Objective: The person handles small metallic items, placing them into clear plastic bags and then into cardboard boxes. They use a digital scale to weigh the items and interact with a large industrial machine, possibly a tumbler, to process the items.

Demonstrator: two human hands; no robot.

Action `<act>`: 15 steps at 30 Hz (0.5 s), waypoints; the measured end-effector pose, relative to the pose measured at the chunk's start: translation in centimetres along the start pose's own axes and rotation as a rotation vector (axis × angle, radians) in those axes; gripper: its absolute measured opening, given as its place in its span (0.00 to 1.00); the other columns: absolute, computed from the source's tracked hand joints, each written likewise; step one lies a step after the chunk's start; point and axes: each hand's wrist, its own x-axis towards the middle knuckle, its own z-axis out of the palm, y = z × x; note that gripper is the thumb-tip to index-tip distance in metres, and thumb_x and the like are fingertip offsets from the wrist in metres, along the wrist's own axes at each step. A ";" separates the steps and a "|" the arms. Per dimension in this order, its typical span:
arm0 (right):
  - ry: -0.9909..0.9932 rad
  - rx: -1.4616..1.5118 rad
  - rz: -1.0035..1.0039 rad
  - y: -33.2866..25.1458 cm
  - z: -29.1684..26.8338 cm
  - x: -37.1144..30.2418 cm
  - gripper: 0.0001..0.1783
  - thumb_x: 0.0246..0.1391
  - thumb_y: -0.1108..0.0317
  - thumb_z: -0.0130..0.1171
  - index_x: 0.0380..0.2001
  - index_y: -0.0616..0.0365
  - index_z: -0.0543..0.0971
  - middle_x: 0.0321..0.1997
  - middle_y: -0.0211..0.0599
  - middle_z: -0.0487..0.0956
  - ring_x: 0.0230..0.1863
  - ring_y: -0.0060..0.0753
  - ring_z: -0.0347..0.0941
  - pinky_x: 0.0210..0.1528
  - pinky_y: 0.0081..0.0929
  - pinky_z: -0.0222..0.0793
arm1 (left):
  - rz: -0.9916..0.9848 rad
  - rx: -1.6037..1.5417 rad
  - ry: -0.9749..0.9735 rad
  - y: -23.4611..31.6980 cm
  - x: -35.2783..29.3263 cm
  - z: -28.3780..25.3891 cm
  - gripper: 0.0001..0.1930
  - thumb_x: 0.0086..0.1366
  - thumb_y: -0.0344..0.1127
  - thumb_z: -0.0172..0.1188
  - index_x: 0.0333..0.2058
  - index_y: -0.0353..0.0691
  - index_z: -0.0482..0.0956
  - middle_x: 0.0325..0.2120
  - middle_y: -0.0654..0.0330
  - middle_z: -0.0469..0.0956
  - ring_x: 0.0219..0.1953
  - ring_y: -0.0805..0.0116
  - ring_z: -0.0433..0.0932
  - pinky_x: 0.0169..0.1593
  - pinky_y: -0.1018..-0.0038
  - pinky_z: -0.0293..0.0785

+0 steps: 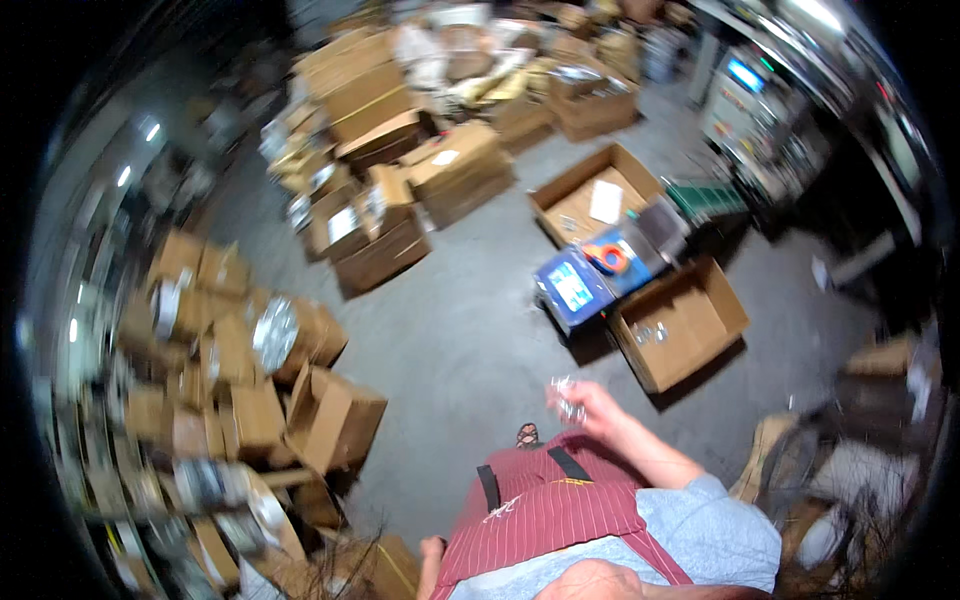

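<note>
Head camera view: a person in a maroon pinstriped apron [550, 515] and a light blue shirt [705, 520] stands on a grey workshop floor [430, 330] among cardboard cartons. The right hand [592, 408] is raised in front of the apron, its fingers curled around a shiny, clear bundle [568, 400] that pokes out past the fingertips; blur leaves its exact kind uncertain, though it looks like thin plastic pieces. The left hand [432, 547] hangs low beside the apron, near the lower edge of the view, only partly visible; whether it is open or holds anything cannot be told.

Ahead and to the right of the raised hand, well apart from the bundle, sits an open carton [718, 298] with a few small clear pieces [652, 333] on its bottom. Just beyond it stands a blue box-shaped unit [573, 290] with a bright panel, an orange ring-shaped item [597, 256] near it. Farther back, a second open carton [560, 188] holds a white sheet [605, 201], next to a green ribbed surface [705, 200]. A machine with a lit screen [745, 76] stands at upper right. Stacked cartons [255, 415] crowd the left side, and a sandalled foot [527, 433] shows beyond the apron.
</note>
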 end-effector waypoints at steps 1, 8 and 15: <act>-0.040 -0.149 0.164 0.4 1.6 -2.1 0.16 0.61 0.64 0.57 0.47 0.64 0.77 0.36 0.39 0.80 0.26 0.24 0.75 0.23 0.21 0.72 | -0.134 -0.184 -0.188 -1.0 -1.4 0.6 0.14 0.57 0.34 0.52 0.22 0.33 0.83 0.21 0.49 0.82 0.19 0.57 0.79 0.23 0.59 0.72; -0.263 -0.455 0.443 4.5 5.9 -10.9 0.21 0.64 0.50 0.54 0.28 0.57 0.77 0.15 0.28 0.71 0.11 0.18 0.59 0.13 0.20 0.50 | -0.300 -0.623 -0.221 -6.3 -15.3 14.5 0.14 0.58 0.38 0.54 0.26 0.32 0.82 0.22 0.46 0.81 0.22 0.50 0.79 0.26 0.57 0.73; -0.606 -1.167 0.213 9.0 10.2 -8.8 0.25 0.62 0.46 0.54 0.20 0.54 0.76 0.15 0.24 0.71 0.15 0.17 0.63 0.19 0.20 0.54 | -0.430 -0.793 -0.196 -10.3 -24.1 21.7 0.14 0.58 0.40 0.55 0.30 0.33 0.80 0.25 0.45 0.81 0.27 0.48 0.79 0.30 0.56 0.73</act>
